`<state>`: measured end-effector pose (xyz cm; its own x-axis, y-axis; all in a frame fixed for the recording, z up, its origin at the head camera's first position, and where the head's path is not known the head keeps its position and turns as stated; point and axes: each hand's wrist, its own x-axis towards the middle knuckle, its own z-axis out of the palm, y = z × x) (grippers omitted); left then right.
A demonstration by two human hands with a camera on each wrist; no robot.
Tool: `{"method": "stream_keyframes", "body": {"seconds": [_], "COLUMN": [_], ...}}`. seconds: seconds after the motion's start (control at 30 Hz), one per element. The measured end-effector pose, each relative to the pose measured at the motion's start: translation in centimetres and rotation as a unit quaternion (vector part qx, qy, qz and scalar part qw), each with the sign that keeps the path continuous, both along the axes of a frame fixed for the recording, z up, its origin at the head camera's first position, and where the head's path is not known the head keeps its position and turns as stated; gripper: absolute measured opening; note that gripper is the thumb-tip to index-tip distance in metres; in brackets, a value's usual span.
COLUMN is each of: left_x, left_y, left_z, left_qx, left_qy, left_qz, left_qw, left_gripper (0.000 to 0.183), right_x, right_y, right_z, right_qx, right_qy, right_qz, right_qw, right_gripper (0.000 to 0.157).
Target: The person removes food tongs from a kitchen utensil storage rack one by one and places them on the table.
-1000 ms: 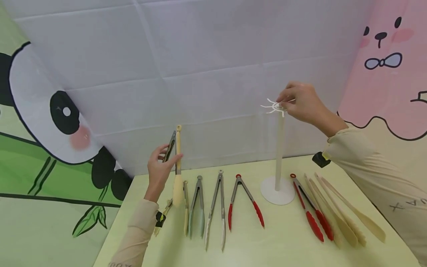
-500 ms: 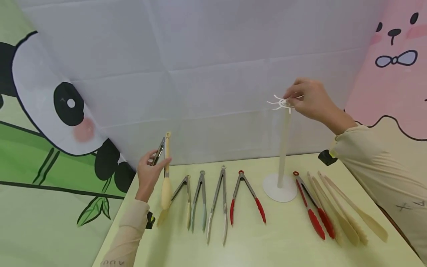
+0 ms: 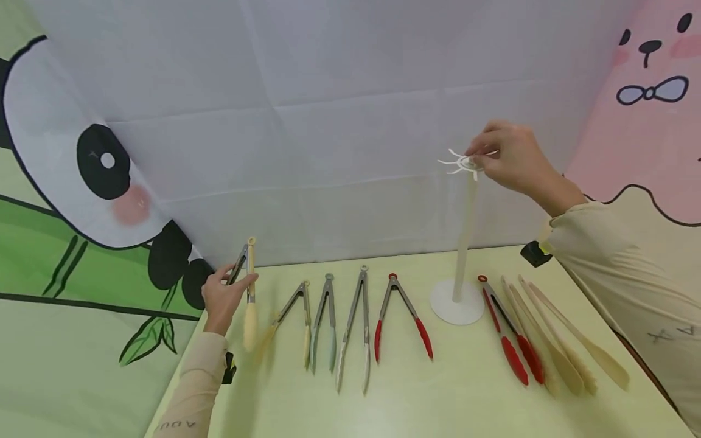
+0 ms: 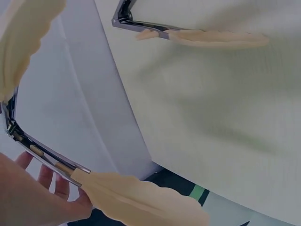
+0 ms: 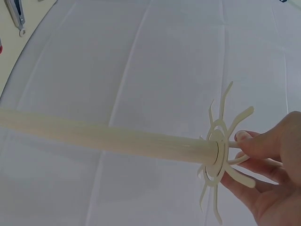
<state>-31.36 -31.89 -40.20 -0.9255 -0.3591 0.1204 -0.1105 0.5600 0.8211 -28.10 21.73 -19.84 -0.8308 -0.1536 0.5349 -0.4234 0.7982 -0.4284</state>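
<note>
At the left of the head view my left hand (image 3: 221, 301) holds a pair of cream-tipped tongs (image 3: 250, 325) upright, spread apart. The left wrist view has the fingers curled round one metal arm, above a scalloped cream head (image 4: 136, 195). My right hand (image 3: 515, 161) is up at the top of a white stand, at its ring of hooks (image 3: 459, 163). Seen from the right wrist, thumb and fingers pinch the hook ring (image 5: 228, 155) at the end of the pole (image 5: 117, 141). A round white base (image 3: 446, 313) stands on the table.
Left of the stand, yellow tongs (image 3: 306, 322), green tongs (image 3: 331, 328), white-tipped tongs (image 3: 364, 340) and red tongs (image 3: 379, 331) form a row. To its right lie more red tongs (image 3: 513, 359) and several beige utensils (image 3: 566, 368). A cloth backdrop (image 3: 350, 134) hangs behind.
My left hand has moved left and down with the cream-tipped tongs, away from the row. My right hand stays at the top of the stand; the head view has shifted slightly.
</note>
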Motion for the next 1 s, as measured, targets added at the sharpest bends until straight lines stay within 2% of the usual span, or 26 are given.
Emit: {"method": "stream_keyframes", "body": {"seconds": [0.27,0.53,0.73,1.0], "left_x": [0.5,1.2,2.9,5.6], "left_y": [-1.1,-2.1,-2.5,-3.4], "left_z": [-0.9,-2.3,-3.6,-6.6], "left_qx": [-0.028,-0.084,-0.115,-0.157], "left_qy": [-0.041,-0.086,-0.112,-0.136], "left_qz": [0.018,0.025,0.025,0.035], "left_qw": [0.9986,0.9924,0.9866,0.9774], "left_gripper": [0.072,0.073,0.073,0.072], "right_x": [0.4,1.2,1.6,1.5], "right_y": [0.6,1.4,1.7,1.3], "right_z": [0.4,0.7,0.7,0.2], "right_qx": [-0.009,-0.011,-0.023,-0.019], "right_qy": [-0.004,-0.011,-0.014,-0.007], "right_qz": [0.002,-0.009,0.003,0.014], "right_qw": [1.000,1.000,1.000,1.000], "right_gripper": [0.013,0.015,0.014,0.014]}}
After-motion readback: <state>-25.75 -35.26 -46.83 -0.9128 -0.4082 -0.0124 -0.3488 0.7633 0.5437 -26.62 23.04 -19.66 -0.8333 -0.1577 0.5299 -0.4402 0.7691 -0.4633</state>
